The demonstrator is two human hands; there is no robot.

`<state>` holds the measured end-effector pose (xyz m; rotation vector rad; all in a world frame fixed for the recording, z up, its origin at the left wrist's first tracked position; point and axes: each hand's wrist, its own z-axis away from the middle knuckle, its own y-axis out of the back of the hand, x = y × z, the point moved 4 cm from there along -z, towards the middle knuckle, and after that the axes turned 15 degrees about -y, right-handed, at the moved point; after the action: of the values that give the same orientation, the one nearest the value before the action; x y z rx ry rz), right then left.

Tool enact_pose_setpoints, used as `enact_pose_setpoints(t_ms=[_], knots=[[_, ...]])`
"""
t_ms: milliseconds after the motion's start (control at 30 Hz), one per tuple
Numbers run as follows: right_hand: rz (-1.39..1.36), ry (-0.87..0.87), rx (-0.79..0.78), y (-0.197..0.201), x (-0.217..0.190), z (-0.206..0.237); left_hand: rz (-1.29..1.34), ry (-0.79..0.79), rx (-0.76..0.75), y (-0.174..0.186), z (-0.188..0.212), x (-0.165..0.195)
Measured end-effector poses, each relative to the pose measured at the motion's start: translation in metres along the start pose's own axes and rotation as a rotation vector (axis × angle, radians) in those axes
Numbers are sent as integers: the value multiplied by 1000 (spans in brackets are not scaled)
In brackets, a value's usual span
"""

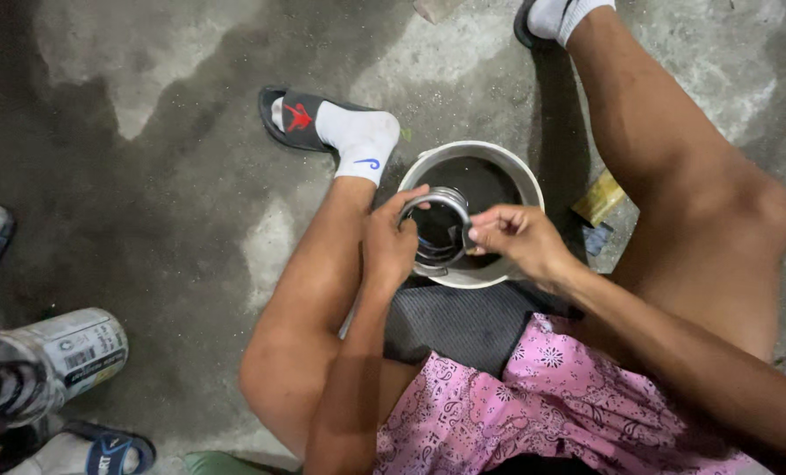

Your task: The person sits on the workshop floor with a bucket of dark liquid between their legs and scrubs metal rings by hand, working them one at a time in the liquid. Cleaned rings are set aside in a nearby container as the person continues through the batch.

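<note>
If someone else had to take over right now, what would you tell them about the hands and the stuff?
Left hand: fingers curled around the left edge of the metal ring, holding it up.
Right hand: pinching the ring's right side, fingertips on its rim.
The ring is held just above the white bucket, which stands on the concrete floor between the person's legs and holds something dark.
A dark ribbed mat lies under the person, just behind the bucket.
A grey can lies at the far left, near another person's sandal.
Done or left: cannot tell from this view.
</note>
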<state>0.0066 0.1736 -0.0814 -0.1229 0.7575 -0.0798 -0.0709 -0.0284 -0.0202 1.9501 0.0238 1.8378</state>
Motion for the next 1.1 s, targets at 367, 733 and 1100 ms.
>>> enact_pose_setpoints(t_ms=[367, 733, 1100], knots=[[-63, 13, -41, 12, -11, -15, -27, -136, -62, -11, 6, -7], [-143, 23, 35, 0, 9, -6, -133, -34, -25, -2, 1, 6], [-155, 166, 37, 4, -4, -6, -15, -165, -56, -22, 9, 8]])
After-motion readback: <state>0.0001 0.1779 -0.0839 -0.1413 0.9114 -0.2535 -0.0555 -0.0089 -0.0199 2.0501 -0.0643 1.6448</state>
